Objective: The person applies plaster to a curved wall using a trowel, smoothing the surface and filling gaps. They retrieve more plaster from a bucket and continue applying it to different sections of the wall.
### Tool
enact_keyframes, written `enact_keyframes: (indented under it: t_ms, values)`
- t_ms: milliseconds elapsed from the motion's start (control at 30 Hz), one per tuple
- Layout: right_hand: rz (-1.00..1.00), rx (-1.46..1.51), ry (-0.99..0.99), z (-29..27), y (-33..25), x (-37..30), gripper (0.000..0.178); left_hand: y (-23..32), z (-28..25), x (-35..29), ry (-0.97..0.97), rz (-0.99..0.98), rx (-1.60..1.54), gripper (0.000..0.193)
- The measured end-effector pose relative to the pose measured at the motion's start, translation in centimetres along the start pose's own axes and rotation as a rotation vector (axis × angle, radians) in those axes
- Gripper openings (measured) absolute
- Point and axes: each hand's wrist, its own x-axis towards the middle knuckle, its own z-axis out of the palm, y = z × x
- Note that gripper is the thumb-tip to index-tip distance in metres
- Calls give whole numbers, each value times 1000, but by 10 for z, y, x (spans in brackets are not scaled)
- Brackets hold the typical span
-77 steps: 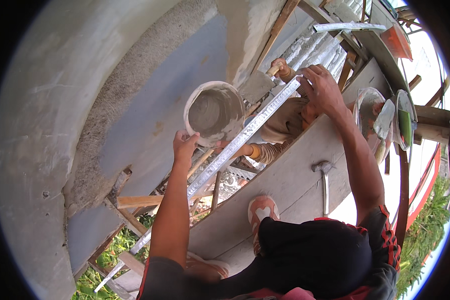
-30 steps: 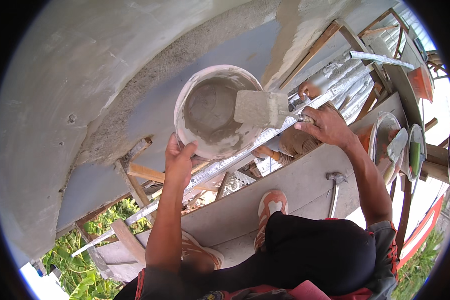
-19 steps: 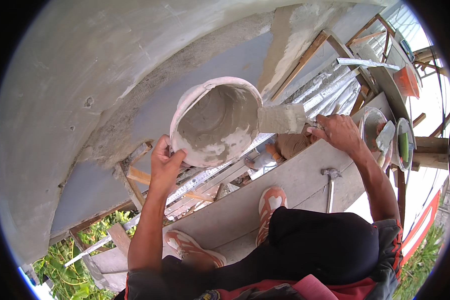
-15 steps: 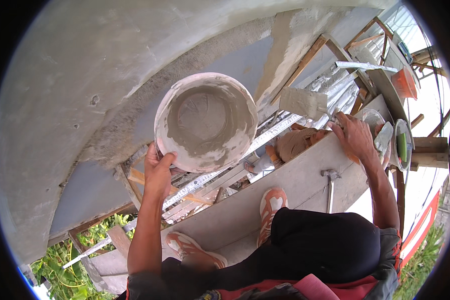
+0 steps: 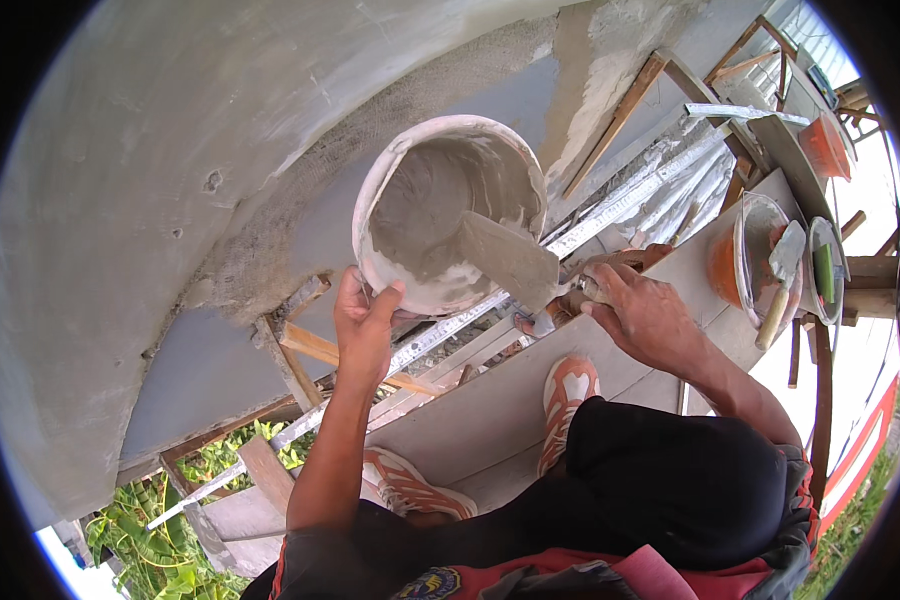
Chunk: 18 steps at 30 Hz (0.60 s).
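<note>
"So, what does the left hand [image 5: 365,325] have?"

"A round, pale bucket [image 5: 425,287]. The thumb lies over the near rim and the fingers go round the outside, so that grip is closed on the edge."

"And where is the bucket?"

"Out in front of the person, near the grey wall [image 5: 170,150], with its mouth turned toward the camera. It shows over a long silvery bar [image 5: 582,235]; I can't tell whether it rests on that bar or is held clear of it. Wet-looking grey mortar [image 5: 420,200] coats the bottom and much of the inner side (the rim is smeared too)."

"Then the right hand [image 5: 642,315]?"

"Curled around the handle of a trowel [image 5: 515,262]. The broad, squarish blade is caked with grey; it slants across the bucket's right-hand rim, its far end over the mouth. Whether the blade touches the mortar, I can't tell from this angle."

"What stands nearby?"

"Off to the right there's an orange bucket [image 5: 722,270] with a second trowel [image 5: 786,258] lying over its mouth, and just beside that a tub [image 5: 820,232] with something green in it. Below, the person's orange-and-white shoes [image 5: 571,390] are on a plank platform [image 5: 480,410]."
</note>
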Motion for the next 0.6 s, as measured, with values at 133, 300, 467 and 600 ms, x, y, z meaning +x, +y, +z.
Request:
enact_keyframes:
  t_ms: [133, 300, 467, 600]
  values:
    - [-22, -23, 62, 27, -12, 19, 43, -21, 6, -7, -52, 104, 72, 24]
    - [-45, 155, -51, 30, -23, 33, 46, -31, 20, -19, -120, 157, 87, 27]
    - [-71, 301, -1, 52, -27, 36, 48, -22, 41, -31, -129, 58, -16, 18]
    - [-54, 474, -51, 60, -26, 37, 54, -23, 42, -30, -117, 28, -2, 25]
